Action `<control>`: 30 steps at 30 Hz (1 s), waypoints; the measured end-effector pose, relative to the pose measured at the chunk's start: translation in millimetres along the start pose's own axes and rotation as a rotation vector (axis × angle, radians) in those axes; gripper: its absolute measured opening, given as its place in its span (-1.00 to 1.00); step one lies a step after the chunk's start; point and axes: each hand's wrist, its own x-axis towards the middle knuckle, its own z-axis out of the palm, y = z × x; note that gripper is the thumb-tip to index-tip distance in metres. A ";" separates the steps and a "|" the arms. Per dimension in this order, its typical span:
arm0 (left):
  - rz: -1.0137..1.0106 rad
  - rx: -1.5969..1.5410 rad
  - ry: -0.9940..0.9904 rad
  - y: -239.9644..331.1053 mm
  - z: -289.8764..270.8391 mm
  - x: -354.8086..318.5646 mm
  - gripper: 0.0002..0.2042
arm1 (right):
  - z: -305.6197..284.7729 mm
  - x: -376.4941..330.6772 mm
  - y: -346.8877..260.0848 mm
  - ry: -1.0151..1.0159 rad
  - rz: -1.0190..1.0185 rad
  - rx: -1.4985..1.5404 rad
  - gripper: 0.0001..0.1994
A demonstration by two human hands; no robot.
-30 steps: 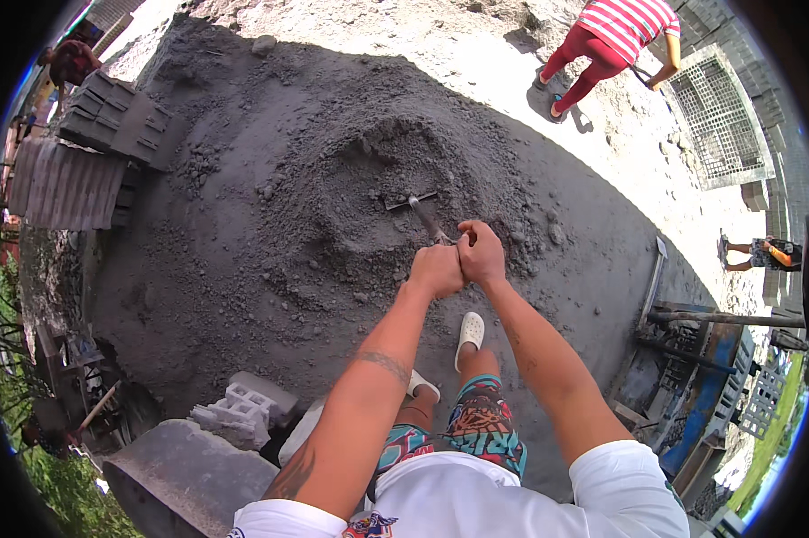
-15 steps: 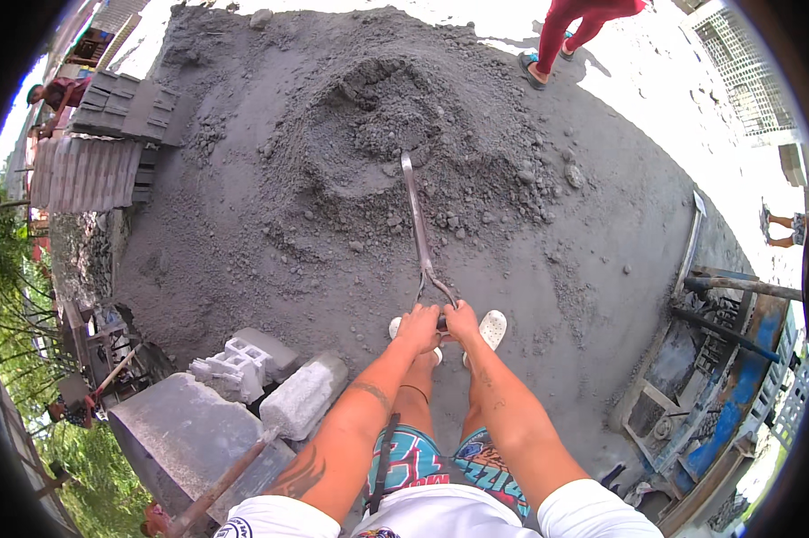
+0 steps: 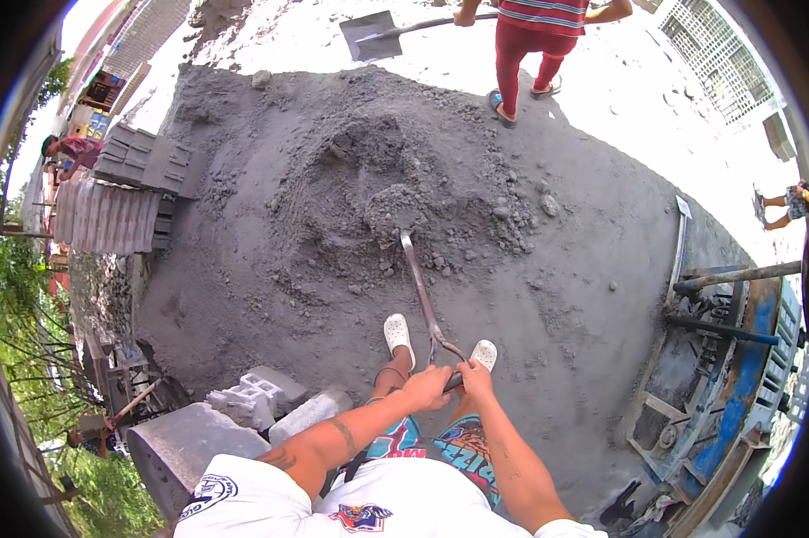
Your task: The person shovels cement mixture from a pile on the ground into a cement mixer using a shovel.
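Observation:
Both of my hands are closed on the handle of a shovel [image 3: 421, 296]. My left hand [image 3: 428, 387] wraps the dark crossbar of its grip, and my right hand [image 3: 475, 380] holds the grip's right side. The metal shaft slopes away from me to a large pile of grey sand-like mix [image 3: 333, 193]. Its blade is hidden under a heaped mound of the mix [image 3: 394, 211], at the near side of a hollow in the pile. My feet, in white clogs [image 3: 399, 337], stand apart just behind the pile.
A person in red trousers [image 3: 534, 63] stands beyond the pile with another shovel [image 3: 373, 38]. Stacked concrete blocks [image 3: 108, 215] rise at left, near another person. Broken blocks [image 3: 256, 394] lie near my left; a blue-and-grey metal frame machine [image 3: 723, 386] stands at right.
The shovel has come back toward me with grey mix heaped on its blade. My feet have moved wider apart. The view has tilted up, showing more of the person in red and their shovel.

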 end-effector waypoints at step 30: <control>-0.735 -1.559 0.143 -184.3 31.7 281.2 -0.84 | 0.2 -78.5 102.0 0.932 0.091 0.841 -0.79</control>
